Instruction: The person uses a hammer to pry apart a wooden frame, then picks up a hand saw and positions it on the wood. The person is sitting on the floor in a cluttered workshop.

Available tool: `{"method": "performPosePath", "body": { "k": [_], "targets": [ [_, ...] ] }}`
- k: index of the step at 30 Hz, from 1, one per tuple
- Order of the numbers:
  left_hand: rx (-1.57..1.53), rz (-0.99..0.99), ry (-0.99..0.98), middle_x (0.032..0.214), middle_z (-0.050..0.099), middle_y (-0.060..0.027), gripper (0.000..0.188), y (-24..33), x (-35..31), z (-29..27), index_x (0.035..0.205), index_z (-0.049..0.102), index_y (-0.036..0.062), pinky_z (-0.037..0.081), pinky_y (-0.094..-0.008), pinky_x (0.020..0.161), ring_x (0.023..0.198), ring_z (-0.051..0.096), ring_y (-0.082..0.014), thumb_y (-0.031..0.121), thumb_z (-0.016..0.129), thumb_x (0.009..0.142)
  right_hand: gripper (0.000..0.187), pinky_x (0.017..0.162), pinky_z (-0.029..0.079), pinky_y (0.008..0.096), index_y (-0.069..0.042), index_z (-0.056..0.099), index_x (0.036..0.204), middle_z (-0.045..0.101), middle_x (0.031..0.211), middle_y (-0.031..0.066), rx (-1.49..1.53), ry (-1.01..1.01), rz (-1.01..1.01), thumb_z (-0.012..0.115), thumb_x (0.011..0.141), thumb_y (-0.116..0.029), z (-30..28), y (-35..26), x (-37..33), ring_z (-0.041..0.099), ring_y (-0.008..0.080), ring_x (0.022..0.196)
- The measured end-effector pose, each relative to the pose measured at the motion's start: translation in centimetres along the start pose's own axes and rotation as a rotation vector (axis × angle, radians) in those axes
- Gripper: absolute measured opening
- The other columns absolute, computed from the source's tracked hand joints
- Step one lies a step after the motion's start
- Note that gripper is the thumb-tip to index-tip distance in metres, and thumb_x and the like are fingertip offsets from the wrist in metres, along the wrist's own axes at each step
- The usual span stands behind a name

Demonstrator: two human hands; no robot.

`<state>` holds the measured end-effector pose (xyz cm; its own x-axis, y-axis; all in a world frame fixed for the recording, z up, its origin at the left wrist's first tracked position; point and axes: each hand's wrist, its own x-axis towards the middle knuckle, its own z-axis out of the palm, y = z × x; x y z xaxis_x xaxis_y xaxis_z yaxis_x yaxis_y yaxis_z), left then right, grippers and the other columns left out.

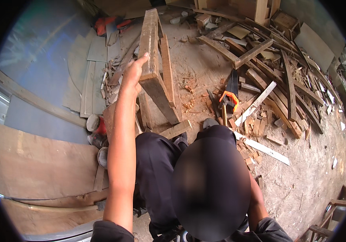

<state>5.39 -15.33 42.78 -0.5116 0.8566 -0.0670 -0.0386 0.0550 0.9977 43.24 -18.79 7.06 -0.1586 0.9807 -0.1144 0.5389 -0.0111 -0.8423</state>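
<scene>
Open floor [189,60] lies right of the wooden frame [159,100] beyond my knees [153,149]; its top board [149,40] points lengthwise away. My left hand [132,76] clasps its left edge; my right hand is hidden.

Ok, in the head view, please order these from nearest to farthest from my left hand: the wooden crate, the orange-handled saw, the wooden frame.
1. Wooden frame: held in your left hand.
2. Orange-handled saw: right of the frame.
3. Wooden crate: at the far upper right.
</scene>
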Motion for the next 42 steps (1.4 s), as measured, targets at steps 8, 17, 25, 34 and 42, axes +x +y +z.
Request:
{"method": "performPosePath", "body": {
  "k": [8, 17, 25, 34, 42],
  "targets": [
    [0.042, 0.053, 0.035, 0.124, 0.062, -0.0151, 0.064, -1.0, 2.7, -4.9, 0.146, 0.045, 0.0019, 0.054, -0.0403, 0.092, 0.108, 0.065, -0.0251, 0.038, 0.064, 0.097, 0.043, 0.065, 0.049, 0.0512, 0.003, 0.055, 0.095, 0.067, 0.083, 0.0273, -0.089, -0.046, -0.133, 0.06, 0.099, -0.04, 2.3, 3.6, 2.7, 0.066, 0.0444, 0.077],
    [-0.23, 0.08, 0.044, 0.109, 0.068, -0.0167, 0.049, -0.8, -0.6, -4.0, 0.127, 0.06, -0.0016, 0.055, -0.0407, 0.086, 0.098, 0.068, -0.0273, 0.037, 0.06, 0.097, 0.032, 0.076, 0.054, 0.0547, 0.0, 0.051, 0.101, 0.067, 0.093, 0.0267, -0.522, -0.103, 0.038, 0.053, 0.099, -0.031, 4.2, 8.1, 2.7, 0.068, 0.0456, 0.088],
    [0.047, 0.538, 0.163, 0.117, 0.06, -0.0207, 0.104, -10.9, -1.0, -4.4, 0.138, 0.042, -0.0056, 0.056, -0.0484, 0.091, 0.1, 0.066, -0.0327, 0.084, 0.048, 0.085, 0.057, 0.102, 0.042, 0.0513, 0.002, 0.048, 0.134, 0.051, 0.131, 0.0235, -0.472, 0.16, -0.272, 0.07, 0.089, -0.026, 4.7, 4.8, 4.6, 0.049, 0.0437, 0.122],
    [0.089, 0.634, 0.374, 0.111, 0.06, -0.0231, 0.1, -9.0, 2.0, -2.6, 0.132, 0.042, -0.0113, 0.062, -0.0467, 0.079, 0.091, 0.069, -0.0322, 0.077, 0.054, 0.087, 0.057, 0.102, 0.039, 0.0532, -0.006, 0.063, 0.114, 0.055, 0.126, 0.0241, -0.645, 0.107, -0.063, 0.08, 0.075, -0.044, 6.5, 6.6, 11.2, 0.051, 0.0411, 0.12],
    [0.153, 0.738, 0.44, 0.112, 0.061, -0.02, 0.09, -11.0, 2.9, -3.7, 0.127, 0.044, -0.0133, 0.059, -0.0399, 0.076, 0.091, 0.067, -0.0277, 0.069, 0.056, 0.092, 0.036, 0.098, 0.038, 0.054, -0.006, 0.057, 0.119, 0.055, 0.124, 0.0226, -0.523, 0.205, -0.142, 0.066, 0.09, -0.026, 5.8, 5.4, 7.8, 0.052, 0.0409, 0.116]
  ]
}}
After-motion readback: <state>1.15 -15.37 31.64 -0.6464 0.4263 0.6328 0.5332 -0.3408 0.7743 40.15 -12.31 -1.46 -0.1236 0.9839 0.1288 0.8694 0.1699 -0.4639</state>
